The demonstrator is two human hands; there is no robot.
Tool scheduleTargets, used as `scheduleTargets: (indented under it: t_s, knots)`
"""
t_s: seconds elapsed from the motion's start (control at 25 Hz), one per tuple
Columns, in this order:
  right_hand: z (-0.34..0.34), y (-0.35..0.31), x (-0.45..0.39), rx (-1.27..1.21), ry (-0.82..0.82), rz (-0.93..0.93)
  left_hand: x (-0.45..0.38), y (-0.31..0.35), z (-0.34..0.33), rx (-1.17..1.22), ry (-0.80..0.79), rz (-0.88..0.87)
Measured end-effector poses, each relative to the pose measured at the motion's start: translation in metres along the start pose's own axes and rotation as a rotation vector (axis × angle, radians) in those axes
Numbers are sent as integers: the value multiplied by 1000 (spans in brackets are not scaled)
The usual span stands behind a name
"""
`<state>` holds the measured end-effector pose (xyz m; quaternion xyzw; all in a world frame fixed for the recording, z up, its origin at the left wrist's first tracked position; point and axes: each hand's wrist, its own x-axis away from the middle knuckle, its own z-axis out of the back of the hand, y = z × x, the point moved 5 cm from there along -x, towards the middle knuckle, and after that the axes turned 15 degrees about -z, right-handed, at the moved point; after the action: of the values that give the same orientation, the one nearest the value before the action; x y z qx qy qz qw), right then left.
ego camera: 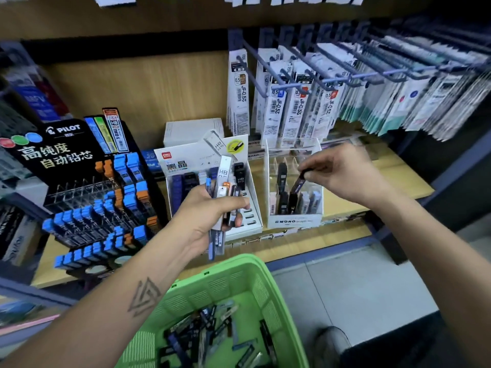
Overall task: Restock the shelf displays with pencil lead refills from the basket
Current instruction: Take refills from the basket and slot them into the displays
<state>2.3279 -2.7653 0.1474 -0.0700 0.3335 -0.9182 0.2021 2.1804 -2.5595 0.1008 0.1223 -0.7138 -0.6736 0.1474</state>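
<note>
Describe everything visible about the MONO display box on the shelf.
The MONO box is a white cardboard stand with clear plastic dividers, its low front lip printed "MONO". It stands upright on the wooden shelf, right of the Deli display and below the hanging refill packs. A few dark and pale lead cases stand in its front slots; the rear slots look mostly empty. The right hand hovers over it, pinching a dark case tilted into a slot.
</note>
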Motion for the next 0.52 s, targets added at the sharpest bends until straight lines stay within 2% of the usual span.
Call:
scheduleTargets:
  t_s: [0.16,0.52]
  knots:
    - [-13,6,7,83,-16,-4,1,-7,-14,18,-29,39]
    - [-42,8,23,409,138,30,12,-33,-35,115,-75,162]
